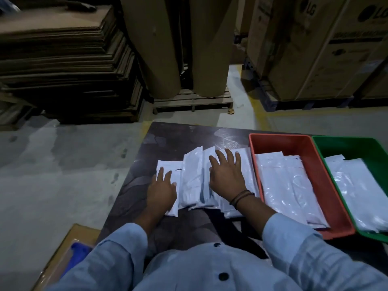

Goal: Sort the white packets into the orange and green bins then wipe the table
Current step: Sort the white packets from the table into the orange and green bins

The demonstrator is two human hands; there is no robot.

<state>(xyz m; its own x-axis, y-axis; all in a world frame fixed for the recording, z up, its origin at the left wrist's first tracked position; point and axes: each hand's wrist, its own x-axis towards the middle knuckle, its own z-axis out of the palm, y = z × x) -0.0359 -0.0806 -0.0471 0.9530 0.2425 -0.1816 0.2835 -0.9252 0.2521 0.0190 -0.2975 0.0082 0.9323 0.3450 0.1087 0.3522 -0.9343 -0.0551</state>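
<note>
left hand [161,191], right hand [227,178] flat on white packets [192,181]

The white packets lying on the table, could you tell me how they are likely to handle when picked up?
The white packets look glossy, so probably slippery against each other. They are thin and wrinkled, so likely floppy and light. They overlap under the left hand and right hand, so pushing one may drag its neighbours.

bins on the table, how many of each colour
orange bin: 1
green bin: 1
total: 2 bins, each already holding white packets, both to the right of the right hand
</note>
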